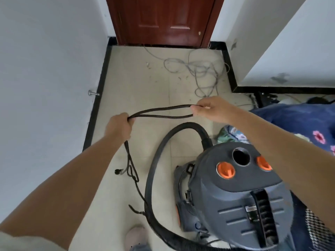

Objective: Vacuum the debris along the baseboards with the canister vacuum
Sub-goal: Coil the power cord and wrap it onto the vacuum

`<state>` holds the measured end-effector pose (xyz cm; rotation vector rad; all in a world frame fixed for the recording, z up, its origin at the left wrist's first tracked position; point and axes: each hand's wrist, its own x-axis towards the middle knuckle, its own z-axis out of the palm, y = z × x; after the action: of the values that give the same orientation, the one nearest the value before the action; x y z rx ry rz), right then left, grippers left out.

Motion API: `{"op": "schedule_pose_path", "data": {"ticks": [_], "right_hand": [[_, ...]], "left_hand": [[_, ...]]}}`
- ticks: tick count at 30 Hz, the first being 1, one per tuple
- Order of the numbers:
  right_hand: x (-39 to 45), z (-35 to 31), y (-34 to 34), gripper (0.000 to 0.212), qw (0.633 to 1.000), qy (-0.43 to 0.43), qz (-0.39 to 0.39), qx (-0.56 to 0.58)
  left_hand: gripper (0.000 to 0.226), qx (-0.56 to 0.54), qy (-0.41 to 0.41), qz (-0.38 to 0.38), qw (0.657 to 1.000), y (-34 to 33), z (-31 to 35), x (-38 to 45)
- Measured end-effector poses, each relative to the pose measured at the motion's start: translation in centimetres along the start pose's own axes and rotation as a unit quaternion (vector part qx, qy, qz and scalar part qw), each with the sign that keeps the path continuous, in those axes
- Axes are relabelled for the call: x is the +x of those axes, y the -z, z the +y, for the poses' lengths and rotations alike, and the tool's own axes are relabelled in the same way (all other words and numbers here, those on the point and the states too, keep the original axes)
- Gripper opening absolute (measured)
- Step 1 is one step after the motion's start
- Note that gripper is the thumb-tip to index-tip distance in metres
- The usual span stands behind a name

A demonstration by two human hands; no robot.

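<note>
My left hand (119,126) fists the cord (163,111), my right hand (210,109) pinches its loop; vacuum (235,192) and hose (154,171) below, grey cable (199,69) by the baseboard (228,69)

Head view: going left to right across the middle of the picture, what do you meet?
Door stop on the left wall → black baseboard → left hand gripping the power cord → right hand pinching the cord's loop → floral blue fabric.
</note>
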<state>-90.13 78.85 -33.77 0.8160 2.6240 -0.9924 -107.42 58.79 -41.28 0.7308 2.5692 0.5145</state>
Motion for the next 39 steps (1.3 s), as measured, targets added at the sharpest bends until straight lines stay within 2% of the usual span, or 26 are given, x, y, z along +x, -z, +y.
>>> {"op": "schedule_pose_path", "data": {"ticks": [2, 4, 6, 8, 10, 12, 15, 17, 21, 25, 27, 29, 34, 39], "right_hand": [[-0.6, 3.0, 3.0, 0.049, 0.995, 0.045, 0.044, -0.081], [-1.5, 6.5, 6.0, 0.043, 0.985, 0.07, 0.072, -0.144], [-2.7, 9.7, 8.7, 0.035, 0.982, 0.065, 0.11, -0.141], [-3.7, 12.6, 10.7, 0.035, 0.989, 0.024, 0.143, -0.028], [-4.1, 15.5, 12.1, 0.032, 0.98, -0.018, 0.142, 0.136], [-4.6, 18.4, 13.0, 0.034, 0.956, -0.039, 0.148, 0.249], [-5.9, 23.2, 13.5, 0.041, 0.911, -0.061, 0.188, 0.361], [-6.9, 26.2, 13.2, 0.047, 0.901, -0.095, 0.231, 0.354], [-9.8, 31.6, 13.1, 0.043, 0.918, -0.146, 0.307, 0.205], [-14.0, 37.7, 12.1, 0.051, 0.938, -0.187, 0.281, 0.082], [-15.8, 40.7, 10.7, 0.053, 0.951, -0.211, 0.227, 0.026], [-17.5, 43.4, 8.4, 0.053, 0.96, -0.228, 0.16, -0.011], [-20.9, 46.9, 2.7, 0.042, 0.97, -0.22, 0.105, 0.023], [-24.1, 47.5, 1.0, 0.02, 0.976, -0.217, 0.031, -0.005]], "left_hand": [[0.026, -0.056, -0.026, 0.019, 0.998, -1.2, 4.1, 0.2], [0.022, -0.065, -0.061, 0.017, 0.996, -2.8, 8.2, -0.4], [0.022, -0.05, -0.097, 0.0, 0.994, -4.7, 12.2, -0.8], [0.022, -0.045, -0.123, -0.008, 0.991, -6.4, 15.7, -0.7], [0.02, -0.034, -0.144, -0.014, 0.989, -7.7, 18.5, 0.1], [0.02, -0.036, -0.163, -0.03, 0.985, -9.0, 21.0, 1.1], [0.017, -0.033, -0.208, -0.066, 0.975, -11.6, 25.1, 2.6], [0.017, -0.007, -0.236, -0.1, 0.967, -13.8, 27.4, 2.9], [0.023, 0.033, -0.257, -0.165, 0.952, -19.2, 32.0, 2.6], [0.026, 0.074, -0.259, -0.268, 0.925, -25.1, 35.7, 0.3], [0.026, 0.082, -0.247, -0.324, 0.91, -27.8, 36.8, -1.0], [0.024, 0.082, -0.233, -0.337, 0.909, -29.7, 37.8, -2.4], [0.028, 0.066, -0.232, -0.21, 0.947, -30.4, 37.8, -5.5], [0.026, 0.037, -0.243, -0.153, 0.957, -29.0, 35.9, -10.3]]}}
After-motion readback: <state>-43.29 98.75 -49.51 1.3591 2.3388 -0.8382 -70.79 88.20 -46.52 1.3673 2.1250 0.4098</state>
